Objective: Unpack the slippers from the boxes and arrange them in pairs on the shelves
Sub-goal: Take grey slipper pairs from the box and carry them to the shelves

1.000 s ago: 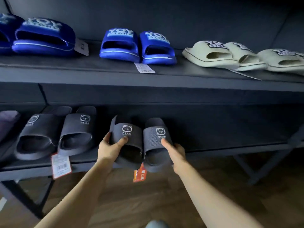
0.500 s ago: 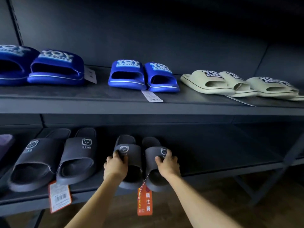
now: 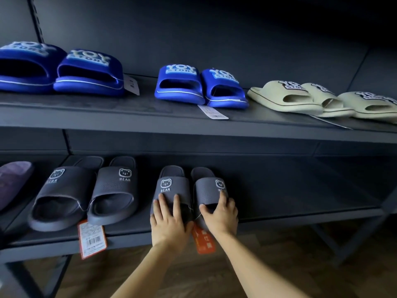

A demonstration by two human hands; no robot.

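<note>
Grip differs by hand: left hand has flattened, fingers spread, on one dark grey rubber bear slipper; right hand still curls over the matching slipper, both on the lower dark metal shelf.

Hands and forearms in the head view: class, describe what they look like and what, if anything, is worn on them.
The left hand and right hand are bare: no gloves, rings or wristbands show. The left forearm and right forearm carry no sleeve, watch or marking as far as the frame reaches.
</note>
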